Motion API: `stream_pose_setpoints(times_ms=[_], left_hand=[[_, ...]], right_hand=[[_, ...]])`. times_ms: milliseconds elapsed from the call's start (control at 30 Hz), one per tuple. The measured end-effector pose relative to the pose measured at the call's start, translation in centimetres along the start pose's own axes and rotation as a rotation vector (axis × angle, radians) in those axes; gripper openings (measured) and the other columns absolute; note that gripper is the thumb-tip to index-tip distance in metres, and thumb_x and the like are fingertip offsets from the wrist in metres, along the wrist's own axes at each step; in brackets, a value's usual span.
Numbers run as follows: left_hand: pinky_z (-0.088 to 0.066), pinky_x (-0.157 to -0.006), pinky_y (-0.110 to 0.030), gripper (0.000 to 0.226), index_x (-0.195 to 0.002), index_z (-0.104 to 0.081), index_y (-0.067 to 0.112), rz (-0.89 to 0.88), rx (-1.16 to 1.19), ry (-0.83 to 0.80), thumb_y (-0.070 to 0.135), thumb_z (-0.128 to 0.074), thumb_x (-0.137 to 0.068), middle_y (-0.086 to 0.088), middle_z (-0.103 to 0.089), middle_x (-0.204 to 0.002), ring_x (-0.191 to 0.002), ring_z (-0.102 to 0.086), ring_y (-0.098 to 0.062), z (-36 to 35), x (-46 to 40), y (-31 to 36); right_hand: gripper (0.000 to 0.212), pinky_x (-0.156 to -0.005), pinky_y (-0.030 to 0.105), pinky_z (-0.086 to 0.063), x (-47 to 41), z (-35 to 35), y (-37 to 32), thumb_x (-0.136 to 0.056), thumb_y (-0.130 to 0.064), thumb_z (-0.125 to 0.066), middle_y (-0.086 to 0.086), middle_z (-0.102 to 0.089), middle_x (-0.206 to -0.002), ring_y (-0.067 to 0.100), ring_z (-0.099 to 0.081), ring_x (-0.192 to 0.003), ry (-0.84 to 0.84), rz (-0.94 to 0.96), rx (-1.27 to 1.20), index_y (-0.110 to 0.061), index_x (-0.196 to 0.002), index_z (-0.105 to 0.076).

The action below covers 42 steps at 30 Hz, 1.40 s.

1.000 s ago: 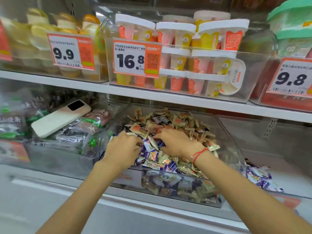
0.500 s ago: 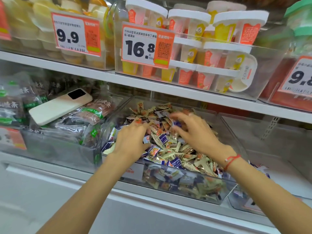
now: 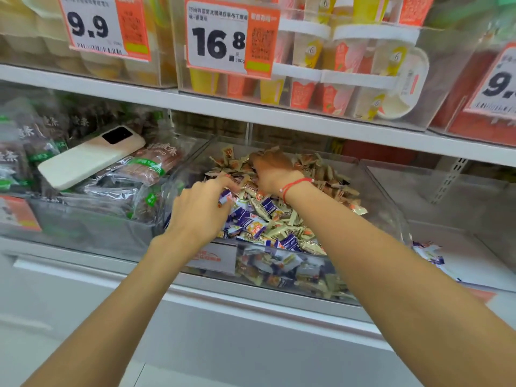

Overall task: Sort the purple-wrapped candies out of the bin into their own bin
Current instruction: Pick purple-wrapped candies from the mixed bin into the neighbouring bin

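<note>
With the left hand (image 3: 199, 212) pinching purple-wrapped candies (image 3: 245, 219) at the mixed bin's (image 3: 391, 208) front and the right hand's (image 3: 272, 170) grip buried, unreadable, gold ones could ride along into the right-hand bin (image 3: 474, 261).

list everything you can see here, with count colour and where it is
candy bin: one, clear plastic, lower shelf centre
purple-wrapped candies: many, purple and white, mostly near the bin's front
other candies: many, gold and orange, piled toward the back
second bin: one, clear, right of the candy bin, a few purple candies inside
phone: one, white, lying on dark snack packets at left
price tags: three, white and orange, upper shelf
dessert cups: several, white-lidded, behind the 16.8 tag
bracelet: one, red, right wrist
left hand: fingers curled in the candies, near side
right hand: curled into the pile, farther back
</note>
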<state>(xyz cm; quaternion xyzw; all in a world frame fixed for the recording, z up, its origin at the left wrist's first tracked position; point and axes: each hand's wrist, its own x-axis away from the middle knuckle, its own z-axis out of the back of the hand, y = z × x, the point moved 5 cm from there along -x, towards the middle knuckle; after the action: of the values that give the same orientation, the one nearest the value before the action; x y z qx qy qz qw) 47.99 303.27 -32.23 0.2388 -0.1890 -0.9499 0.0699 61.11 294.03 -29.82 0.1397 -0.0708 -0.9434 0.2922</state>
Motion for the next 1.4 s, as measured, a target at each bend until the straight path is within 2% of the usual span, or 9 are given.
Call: stream_pose_setpoints(times_ms=[200, 300, 433, 633, 733, 900, 1100, 1200, 1400], left_hand=[[-0.047, -0.07, -0.033, 0.024, -0.114, -0.06, 0.036, -0.003, 0.003, -0.02, 0.028, -0.059, -0.092, 0.002, -0.068, -0.109, -0.1, -0.062, -0.024, 0.3, 0.2, 0.8], [-0.038, -0.065, -0.029, 0.024, -0.113, -0.06, 0.037, 0.003, -0.002, -0.023, 0.027, -0.059, -0.092, 0.004, -0.067, -0.112, -0.101, -0.062, -0.023, 0.3, 0.3, 1.1], [-0.037, -0.053, -0.026, 0.022, -0.112, -0.061, 0.037, -0.007, 0.032, 0.019, 0.03, -0.059, -0.091, 0.008, -0.069, -0.106, -0.087, -0.063, -0.019, 1.2, 0.3, 1.9], [-0.043, -0.058, -0.023, 0.013, -0.104, -0.064, 0.034, -0.13, 0.213, 0.137, 0.033, -0.057, -0.093, 0.014, -0.067, -0.102, -0.078, -0.061, -0.007, 2.4, 1.8, 5.8], [-0.05, -0.067, -0.022, 0.018, -0.11, -0.064, 0.031, -0.261, 0.298, 0.162, 0.032, -0.057, -0.094, 0.02, -0.063, -0.105, -0.079, -0.058, -0.001, 2.2, 3.4, 10.1], [-0.051, -0.069, -0.029, 0.009, -0.099, -0.064, 0.029, -0.493, 0.462, 0.146, 0.025, -0.06, -0.092, 0.018, -0.063, -0.096, -0.079, -0.057, 0.0, 0.6, 3.8, 19.5], [-0.05, -0.072, -0.036, 0.016, -0.108, -0.062, 0.027, -0.67, 0.238, -0.072, 0.024, -0.053, -0.094, 0.009, -0.064, -0.105, -0.098, -0.06, -0.017, -5.3, 2.7, 27.8], [-0.046, -0.088, -0.034, 0.026, -0.12, -0.06, 0.023, -0.693, 0.125, -0.118, 0.024, -0.052, -0.096, 0.007, -0.062, -0.122, -0.113, -0.055, -0.016, -6.9, 2.5, 27.9], [-0.041, -0.091, -0.023, 0.022, -0.113, -0.064, 0.025, -0.629, 0.162, 0.076, 0.027, -0.054, -0.094, 0.013, -0.065, -0.113, -0.107, -0.056, -0.005, -3.1, 3.4, 21.6]], right_hand=[[0.024, -0.049, 0.012, -0.033, 3.1, 0.8, 1.7, -0.096, -0.006, -0.049, 0.008, -0.061, -0.114, 0.011, -0.054, -0.071, -0.046, 0.168, -0.259, -0.015, -0.117, -0.056], [0.024, -0.062, 0.021, -0.039, 7.0, 1.1, 1.7, -0.095, -0.006, -0.05, -0.002, -0.065, -0.104, 0.003, -0.049, -0.066, -0.085, 0.21, -0.381, -0.018, -0.114, -0.059], [0.028, -0.092, 0.031, -0.046, 12.7, 2.3, 3.3, -0.094, -0.015, -0.058, -0.009, -0.063, -0.119, 0.009, -0.057, -0.111, 0.124, 0.234, -0.487, -0.027, -0.119, -0.06], [0.037, -0.079, 0.034, -0.052, 20.3, 5.4, 9.1, -0.094, -0.015, -0.06, -0.011, -0.062, -0.115, 0.014, -0.064, -0.091, 0.569, 0.071, -0.687, -0.03, -0.128, -0.057], [0.042, -0.066, 0.045, -0.051, 22.8, 6.0, 13.7, -0.093, -0.019, -0.059, 0.007, -0.065, -0.095, 0.028, -0.06, -0.063, 0.652, -0.106, -0.658, -0.031, -0.133, -0.049], [0.031, -0.071, 0.051, -0.051, 25.4, 4.7, 20.5, -0.089, -0.022, -0.065, 0.004, -0.063, -0.093, 0.028, -0.06, -0.072, 0.636, -0.327, -0.624, -0.026, -0.116, -0.05], [0.024, -0.081, 0.04, -0.052, 26.6, 1.0, 24.0, -0.086, -0.026, -0.069, 0.001, -0.068, -0.099, 0.022, -0.064, -0.093, 0.287, -0.462, -0.517, -0.026, -0.11, -0.062], [0.028, -0.083, 0.036, -0.05, 26.8, 0.5, 24.1, -0.089, -0.028, -0.066, -0.005, -0.066, -0.113, 0.015, -0.061, -0.098, 0.134, -0.462, -0.422, -0.027, -0.116, -0.065], [0.015, -0.078, 0.037, -0.054, 26.2, 4.0, 20.7, -0.09, -0.026, -0.062, -0.021, -0.067, -0.088, 0.004, -0.063, -0.086, 0.286, -0.36, -0.503, -0.036, -0.1, -0.068]])
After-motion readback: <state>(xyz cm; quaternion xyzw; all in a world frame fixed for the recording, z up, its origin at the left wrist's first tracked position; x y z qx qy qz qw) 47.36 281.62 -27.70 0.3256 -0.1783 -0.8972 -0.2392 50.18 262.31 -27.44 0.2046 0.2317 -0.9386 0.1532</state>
